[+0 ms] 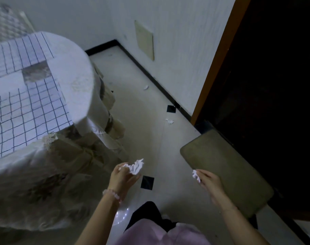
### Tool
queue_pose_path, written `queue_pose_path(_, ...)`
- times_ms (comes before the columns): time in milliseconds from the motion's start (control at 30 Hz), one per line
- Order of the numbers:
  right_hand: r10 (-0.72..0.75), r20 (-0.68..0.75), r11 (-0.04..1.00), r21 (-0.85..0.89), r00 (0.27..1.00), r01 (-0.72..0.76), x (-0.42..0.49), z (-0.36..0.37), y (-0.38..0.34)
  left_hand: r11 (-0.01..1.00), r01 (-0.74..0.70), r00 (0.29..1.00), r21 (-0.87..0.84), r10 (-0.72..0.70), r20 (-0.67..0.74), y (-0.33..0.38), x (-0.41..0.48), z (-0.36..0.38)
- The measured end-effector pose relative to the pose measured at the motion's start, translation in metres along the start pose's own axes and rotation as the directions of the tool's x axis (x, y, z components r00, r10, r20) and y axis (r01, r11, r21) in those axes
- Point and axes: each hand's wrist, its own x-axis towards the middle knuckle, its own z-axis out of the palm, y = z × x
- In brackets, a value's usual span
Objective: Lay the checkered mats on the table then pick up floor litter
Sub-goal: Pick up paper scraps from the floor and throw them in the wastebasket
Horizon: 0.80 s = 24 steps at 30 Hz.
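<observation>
Two white checkered mats (pixel 25 110) lie on the round table (pixel 74 71), which is covered with a pale cloth, at the left. My left hand (pixel 122 177) holds a crumpled wad of white paper (pixel 137 166) above the floor. My right hand (pixel 208 183) pinches a smaller white scrap (pixel 195 175). Two more scraps of white litter lie on the tiled floor ahead: one (pixel 169 121) near the doorway, another (pixel 146 87) farther along the wall's black skirting.
A brown doormat (pixel 226 172) lies at the right before a dark doorway with an orange frame (pixel 216 61). The tablecloth hangs to the floor at the left. Black diamond tiles (pixel 147 182) mark the pale floor. A white wall runs along the far side.
</observation>
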Motion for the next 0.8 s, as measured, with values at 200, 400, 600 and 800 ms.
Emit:
queue_pose_path(200,-0.001,0.081,0.999,0.034,0.997,-0.002,0.042,0.011,-0.048,0.999,0.025,1.000,-0.028,-0.025,0.010,0.018,0.027,0.011)
queue_pose_path(400,-0.058,0.136,0.997,-0.052,0.989,0.065,0.137,0.052,-0.129,0.998,0.056,0.991,-0.031,-0.059,-0.122,0.047,0.108,0.034)
queue_pose_path(600,0.013,0.130,0.981,-0.191,0.991,0.012,0.235,0.080,-0.210,0.974,0.154,0.979,-0.164,-0.173,-0.106,0.089,0.195,0.078)
queue_pose_path(800,0.142,0.046,0.943,-0.311,0.989,-0.121,0.315,0.084,-0.250,0.979,0.129,0.980,-0.158,-0.151,-0.133,0.163,0.277,0.134)
